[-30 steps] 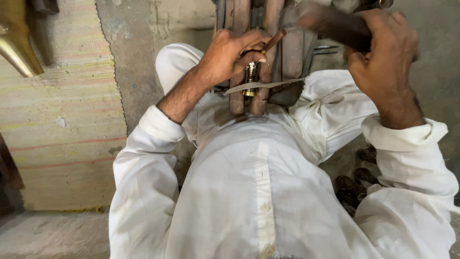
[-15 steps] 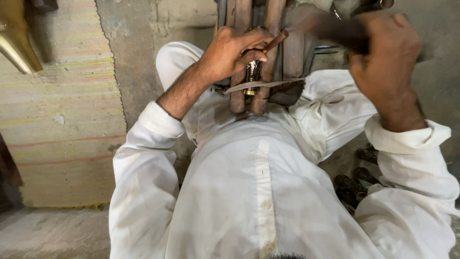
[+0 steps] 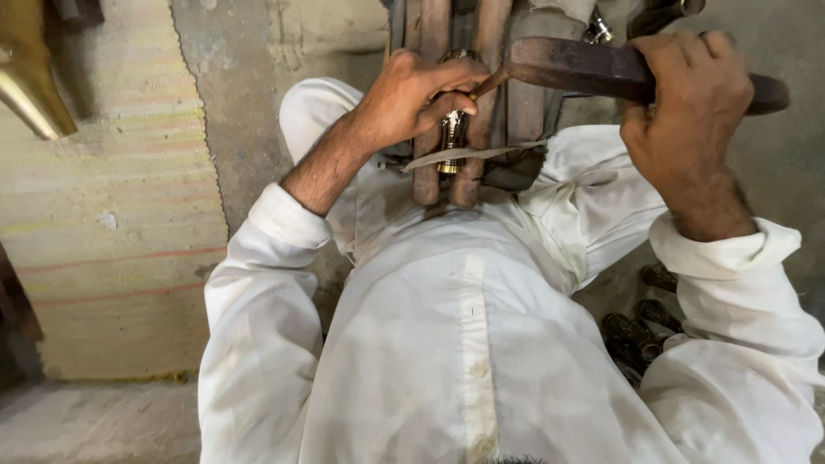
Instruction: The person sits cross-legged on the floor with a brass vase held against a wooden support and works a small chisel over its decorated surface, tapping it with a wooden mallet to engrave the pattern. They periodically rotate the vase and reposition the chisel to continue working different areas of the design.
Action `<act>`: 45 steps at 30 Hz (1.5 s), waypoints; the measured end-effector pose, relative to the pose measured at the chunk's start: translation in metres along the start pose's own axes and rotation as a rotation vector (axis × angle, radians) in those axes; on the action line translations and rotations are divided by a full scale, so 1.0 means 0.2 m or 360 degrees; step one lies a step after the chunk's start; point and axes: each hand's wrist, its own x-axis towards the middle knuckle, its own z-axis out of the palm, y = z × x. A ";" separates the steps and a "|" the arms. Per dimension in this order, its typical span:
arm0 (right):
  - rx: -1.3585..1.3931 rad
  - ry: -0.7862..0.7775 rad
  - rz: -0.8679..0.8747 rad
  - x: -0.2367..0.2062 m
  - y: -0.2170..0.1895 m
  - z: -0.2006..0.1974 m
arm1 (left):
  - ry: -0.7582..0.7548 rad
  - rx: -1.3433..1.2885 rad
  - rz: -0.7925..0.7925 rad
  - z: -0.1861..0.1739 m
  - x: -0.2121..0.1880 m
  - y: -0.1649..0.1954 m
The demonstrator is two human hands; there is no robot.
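Note:
My left hand [image 3: 412, 99] pinches a thin brown punch-like tool [image 3: 490, 83] against a small shiny brass piece [image 3: 451, 137]. That piece is clamped between dark wooden bars [image 3: 430, 176] in front of my lap. A thin pale strip [image 3: 468, 155] lies across the bars just under it. My right hand [image 3: 687, 112] grips the handle of a dark hammer [image 3: 567, 64], whose head hangs close to the top of the punch. I wear a white long-sleeved shirt.
Several small dark metal cylinders [image 3: 640, 331] lie on the floor by my right side. A brass cone-shaped object [image 3: 30, 82] sits at the top left over a striped mat [image 3: 112, 258]. Grey concrete floor [image 3: 232, 103] lies beyond.
The hammer in my right hand has come down and to the left toward the punch. My left hand has stayed on the punch and brass piece.

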 end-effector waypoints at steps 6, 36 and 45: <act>0.0161 -0.0022 0.0042 0.01 -0.01 -0.02 | 0.0009 -0.0032 0.0015 0.01 0.00 0.01; -0.0248 -0.0249 0.0084 0.00 -0.07 -0.11 | 0.0069 -0.0177 -0.0016 0.02 -0.02 0.00; 0.0587 0.0103 0.0468 -0.01 -0.04 0.03 | -0.0010 -0.0117 -0.0095 0.03 0.03 0.04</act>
